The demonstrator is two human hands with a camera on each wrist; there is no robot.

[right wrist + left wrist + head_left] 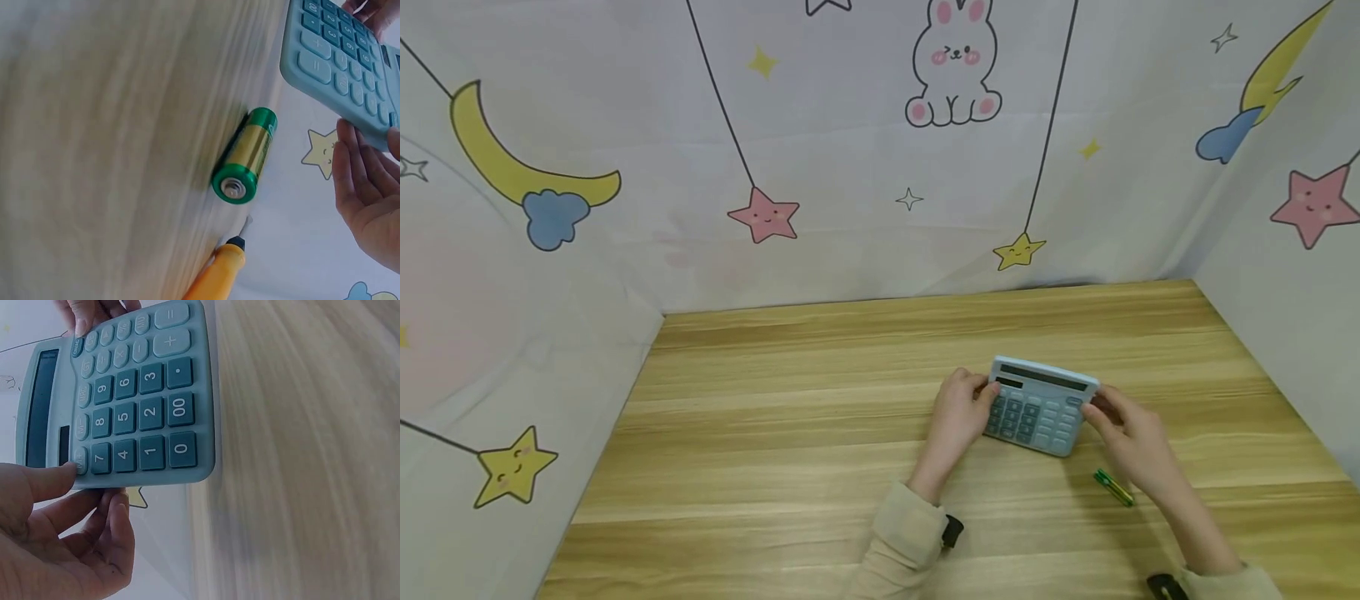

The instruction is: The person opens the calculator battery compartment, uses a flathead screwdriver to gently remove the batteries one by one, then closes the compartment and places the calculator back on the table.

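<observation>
A light blue calculator (1051,382) is held between both hands, its keys and display facing me, tilted up from the table. My left hand (957,412) grips its left side, thumb on the front by the small dark panel; in the left wrist view, the left hand's other fingers (115,540) curl behind the edge. At the opposite side, my right hand (1135,442) pinches the upper corner, thumb in front. The right wrist view shows that hand (375,206) with its fingers behind the calculator (337,59). Below, a green and gold battery (1114,487) lies on the table.
A screwdriver with an orange handle (219,272) lies close to the battery in the right wrist view; I cannot make it out in the head view. The wood-grain table (760,442) is bordered by white cloth walls (850,150) printed with stars, moons and a rabbit.
</observation>
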